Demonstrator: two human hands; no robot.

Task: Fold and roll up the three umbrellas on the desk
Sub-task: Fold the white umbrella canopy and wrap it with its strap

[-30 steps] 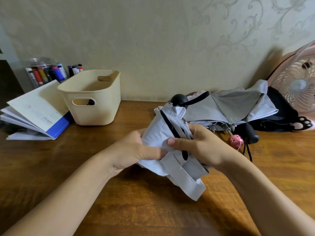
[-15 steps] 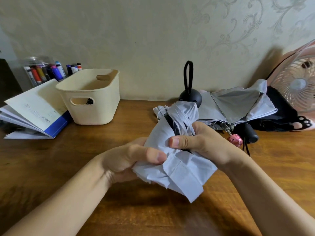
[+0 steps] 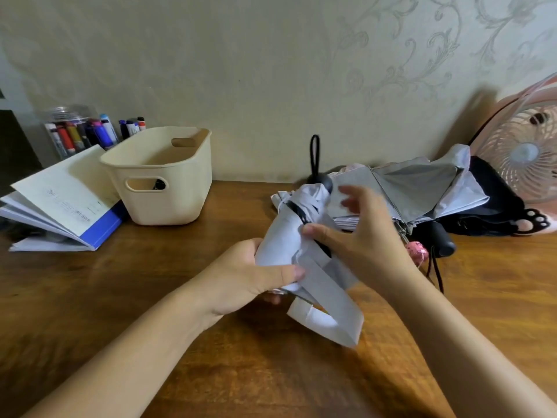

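Head view shows a pale grey folding umbrella [image 3: 283, 242] with a round black handle and black wrist loop, held above the middle of the brown wooden desk [image 3: 90, 297], handle end pointing up and away toward the wall. The left hand [image 3: 250, 279] is closed around its lower body, thumb pressed across the fabric. The right hand [image 3: 358, 236] rests against the upper right side of the bundle, thumb touching the cloth near a black strip, while its fingers are spread loose and blurred, gripping nothing firmly. A long flat grey closure strap [image 3: 328, 309] hangs from the bundle toward the desk's near edge, curling into a loop at its end.

Just behind, toward the far right of the desk, lies a second grey umbrella [image 3: 422, 188], half collapsed with ribs showing, and beside it a black umbrella [image 3: 494, 200] with a black handle [image 3: 443, 242] and a small pink charm [image 3: 417, 251]. A pink table fan [image 3: 524, 158] stands at the far right corner. Toward the far left stand a cream plastic basket [image 3: 162, 176], an open white booklet with a blue cover [image 3: 63, 203], and a clear jar of markers [image 3: 75, 131].
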